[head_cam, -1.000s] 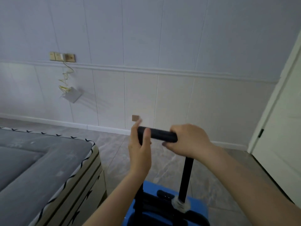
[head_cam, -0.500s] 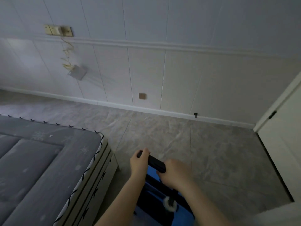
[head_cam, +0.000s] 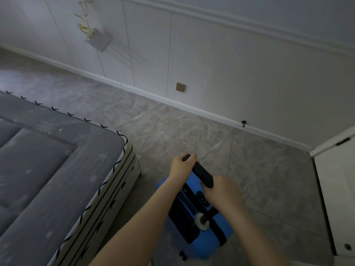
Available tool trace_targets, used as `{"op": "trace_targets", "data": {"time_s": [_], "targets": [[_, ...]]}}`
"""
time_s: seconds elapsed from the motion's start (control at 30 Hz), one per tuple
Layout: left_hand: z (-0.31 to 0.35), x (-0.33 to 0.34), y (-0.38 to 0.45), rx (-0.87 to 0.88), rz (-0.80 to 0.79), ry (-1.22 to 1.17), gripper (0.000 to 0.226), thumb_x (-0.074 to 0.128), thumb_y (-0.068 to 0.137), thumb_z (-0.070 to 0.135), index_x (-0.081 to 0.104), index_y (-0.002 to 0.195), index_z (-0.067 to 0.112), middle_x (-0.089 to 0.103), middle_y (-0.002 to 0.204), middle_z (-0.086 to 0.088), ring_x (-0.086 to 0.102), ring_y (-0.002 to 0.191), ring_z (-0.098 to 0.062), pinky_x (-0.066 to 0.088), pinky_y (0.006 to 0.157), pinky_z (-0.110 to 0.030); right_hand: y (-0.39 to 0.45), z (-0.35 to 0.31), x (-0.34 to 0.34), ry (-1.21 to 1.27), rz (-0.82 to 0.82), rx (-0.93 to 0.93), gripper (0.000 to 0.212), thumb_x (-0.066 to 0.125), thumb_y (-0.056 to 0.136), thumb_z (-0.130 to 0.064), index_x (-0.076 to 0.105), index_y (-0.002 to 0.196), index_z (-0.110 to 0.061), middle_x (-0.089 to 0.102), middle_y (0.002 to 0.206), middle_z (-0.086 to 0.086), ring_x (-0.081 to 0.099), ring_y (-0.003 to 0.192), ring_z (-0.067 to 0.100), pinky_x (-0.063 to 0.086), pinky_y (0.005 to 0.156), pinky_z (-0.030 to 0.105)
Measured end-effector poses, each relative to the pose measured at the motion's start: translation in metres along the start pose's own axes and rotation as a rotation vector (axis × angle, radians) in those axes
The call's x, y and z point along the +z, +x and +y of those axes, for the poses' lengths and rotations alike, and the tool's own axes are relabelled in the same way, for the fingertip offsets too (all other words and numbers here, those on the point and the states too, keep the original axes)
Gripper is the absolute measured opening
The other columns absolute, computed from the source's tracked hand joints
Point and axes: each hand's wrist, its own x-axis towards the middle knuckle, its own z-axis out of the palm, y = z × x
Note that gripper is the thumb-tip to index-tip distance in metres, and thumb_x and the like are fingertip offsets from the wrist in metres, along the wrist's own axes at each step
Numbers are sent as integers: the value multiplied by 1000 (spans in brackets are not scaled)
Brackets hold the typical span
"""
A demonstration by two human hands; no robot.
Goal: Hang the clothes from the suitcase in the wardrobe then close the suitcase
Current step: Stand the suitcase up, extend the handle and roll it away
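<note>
Head view: a blue suitcase [head_cam: 199,223] stands upright on the tiled floor [head_cam: 192,135], just beside the corner of a bed [head_cam: 57,169] with a grey quilted mattress, and well apart from the white wardrobe [head_cam: 338,189] at the right edge. Its black telescopic handle [head_cam: 201,174] runs diagonally from upper left to lower right, above the case's top.

The left hand [head_cam: 180,166] holds the far, upper-left end of that bar, fingers [head_cam: 192,156] curled over its tip. The right hand [head_cam: 221,191] wraps the near, lower-right end, knuckles up, its fingers hidden beneath the bar. Both hands are closed on the handle, so the case hangs straight below them, its body between the two forearms.

The relation that matters is the handle's long axis: it lies across the person's front, slanting away to the left, with one hand at each end, so a push would go straight down the handle's posts into the case. The right hand is nearer the body and nearer the wardrobe.

The case looks shut and standing, with no clothes in sight, so I judge the task at its opening or its very end; which, I cannot tell. A white fluffy tag [head_cam: 201,221] hangs at the post's base.
</note>
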Motion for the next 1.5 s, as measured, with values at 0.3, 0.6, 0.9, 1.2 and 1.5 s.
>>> {"op": "trace_targets", "data": {"time_s": [0.3, 0.6, 0.9, 1.2, 1.5], "targets": [[59, 7, 97, -17, -96, 75, 30, 55, 91, 29, 66, 72, 9, 50, 40, 14, 44, 37, 2, 33, 40, -12, 99, -28, -35, -6, -29, 96, 30, 53, 89, -38, 50, 64, -24, 59, 62, -5, 59, 56, 11, 50, 53, 28], [114, 11, 223, 4, 76, -1, 26, 56, 91, 29, 63, 72, 11, 64, 77, -12, 58, 68, -17, 49, 65, -27, 253, -52, -68, -132, -33, -93, 21, 50, 88, -36, 55, 77, -19, 57, 65, -4, 51, 51, 11, 35, 41, 22], [170, -11, 343, 35, 300, -139, 28, 56, 91, 30, 62, 71, 10, 68, 61, 8, 57, 52, -3, 47, 50, -13, 410, -102, -88, -175, -98, -259, 25, 52, 85, -43, 48, 70, -23, 47, 58, -9, 41, 47, 7, 27, 39, 22], [228, -69, 466, 67, 360, -177, 27, 57, 89, 30, 62, 69, 14, 60, 71, -8, 53, 61, -14, 46, 57, -24, 543, -191, -96, -214, -191, -342, 27, 51, 86, -46, 60, 82, -21, 62, 72, -5, 57, 62, 15, 44, 52, 25], [284, -184, 580, 88, 433, -155, 40, 57, 87, 34, 39, 56, 17, 31, 42, 11, 32, 41, -7, 32, 49, -28, 665, -319, -72, -243, -269, -422, 23, 54, 84, -45, 49, 71, -27, 51, 61, -12, 49, 53, 6, 33, 42, 20]]}}
